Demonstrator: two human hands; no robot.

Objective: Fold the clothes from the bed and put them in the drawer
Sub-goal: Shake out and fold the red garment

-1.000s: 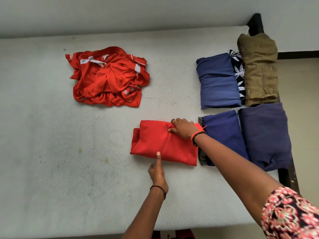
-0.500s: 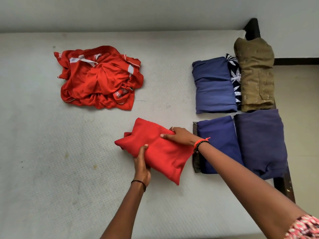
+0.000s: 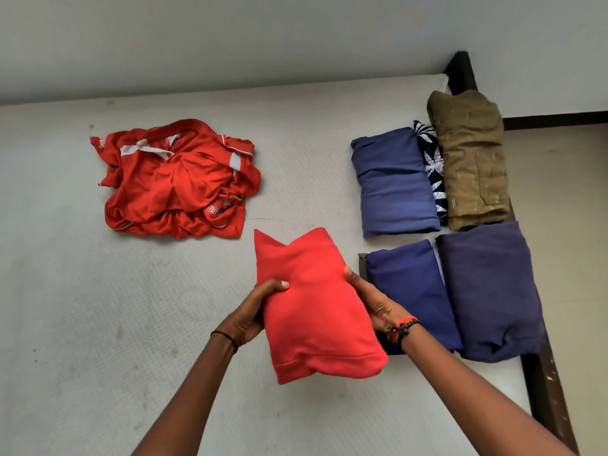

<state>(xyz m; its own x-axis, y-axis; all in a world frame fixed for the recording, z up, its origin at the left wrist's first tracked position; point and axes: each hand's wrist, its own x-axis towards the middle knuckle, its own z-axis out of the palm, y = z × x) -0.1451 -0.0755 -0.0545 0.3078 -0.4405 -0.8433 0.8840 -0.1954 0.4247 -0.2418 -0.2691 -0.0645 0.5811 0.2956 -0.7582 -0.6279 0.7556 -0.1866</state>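
The folded red knit garment (image 3: 316,307) is held above the white mattress (image 3: 98,324), my left hand (image 3: 253,311) and right hand (image 3: 375,304) clasping its two sides; if one grip slackens, I fear the fold opens.

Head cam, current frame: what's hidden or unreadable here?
- Drawer: nowhere in the head view.
- Fingers of the left hand and right hand: behind the folded red garment they hold.
- Patterned garment: mostly covered by the blue fold and olive fold.
- Lettering on the crumpled red jersey: broken up by creases.
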